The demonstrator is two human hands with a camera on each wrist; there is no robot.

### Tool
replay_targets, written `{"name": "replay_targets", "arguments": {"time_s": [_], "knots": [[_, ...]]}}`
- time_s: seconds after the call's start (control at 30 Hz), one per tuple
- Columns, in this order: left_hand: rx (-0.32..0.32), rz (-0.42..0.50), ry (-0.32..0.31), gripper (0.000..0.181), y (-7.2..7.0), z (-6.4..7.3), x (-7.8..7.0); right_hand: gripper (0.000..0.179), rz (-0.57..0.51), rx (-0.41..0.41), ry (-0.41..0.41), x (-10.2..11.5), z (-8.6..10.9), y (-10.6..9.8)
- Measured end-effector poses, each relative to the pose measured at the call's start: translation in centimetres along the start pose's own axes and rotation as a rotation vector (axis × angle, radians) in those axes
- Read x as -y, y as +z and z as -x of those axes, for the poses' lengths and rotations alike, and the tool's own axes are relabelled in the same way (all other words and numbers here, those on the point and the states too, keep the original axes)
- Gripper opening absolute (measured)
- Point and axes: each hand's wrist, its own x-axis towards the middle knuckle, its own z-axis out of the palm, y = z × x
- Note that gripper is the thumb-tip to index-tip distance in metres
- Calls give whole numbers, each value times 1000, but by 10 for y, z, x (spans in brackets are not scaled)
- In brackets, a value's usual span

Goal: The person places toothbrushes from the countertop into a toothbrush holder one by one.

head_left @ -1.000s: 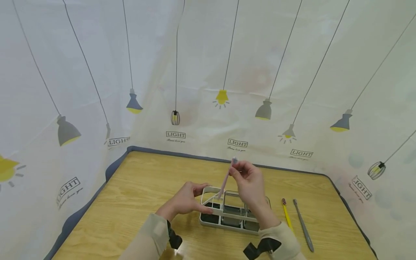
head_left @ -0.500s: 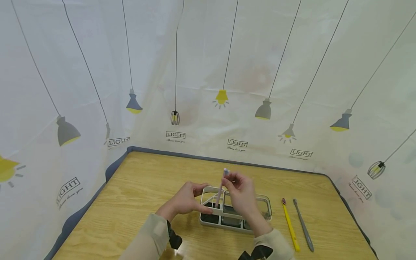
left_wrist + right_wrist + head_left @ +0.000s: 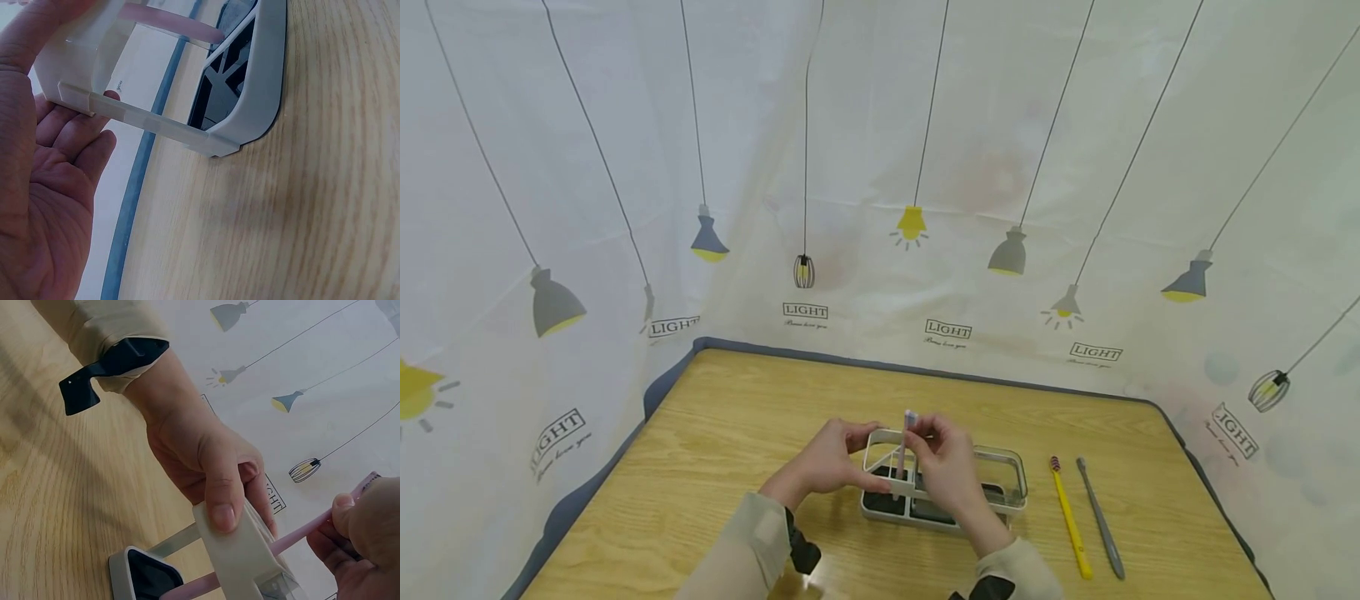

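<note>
A white toothbrush holder [image 3: 1017, 502] with an upper frame and dark compartments in its base stands on the table. My left hand [image 3: 829, 458] grips the left end of its upper frame, thumb at the front and fingers behind. Between thumb and fingers, my right hand [image 3: 951, 468] pinches a pink toothbrush [image 3: 300, 535] just below its bristles. The toothbrush stands nearly upright through the upper frame's left part. In the left wrist view, its pink handle [image 3: 175, 22] reaches down to the base [image 3: 265, 94]. My right hand hides the holder's middle in the head view.
A yellow toothbrush [image 3: 1071, 525] and a grey toothbrush [image 3: 1101, 521] lie side by side on the wooden table [image 3: 737, 400], right of the holder. Behind the table hangs a pale sheet [image 3: 880, 125] printed with lamps.
My right hand has moved down and left, lowering the pink toothbrush through the upper frame and bringing it more upright. My left hand keeps its grip on the holder.
</note>
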Motion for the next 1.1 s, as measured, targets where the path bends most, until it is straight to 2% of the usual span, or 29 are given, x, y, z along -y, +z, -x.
{"name": "replay_targets", "arguments": {"time_s": [0.37, 0.73, 0.93, 1.1], "knots": [[-2, -2, -4, 85, 0, 0, -1, 6, 11, 24, 14, -6, 2, 3], [9, 15, 17, 79, 0, 0, 0, 4, 78, 24, 30, -9, -1, 4], [6, 17, 2, 88, 0, 0, 1, 6, 59, 42, 72, -10, -1, -2], [1, 7, -9, 92, 1, 0, 2, 8, 75, 12, 101, -8, -2, -15]]}}
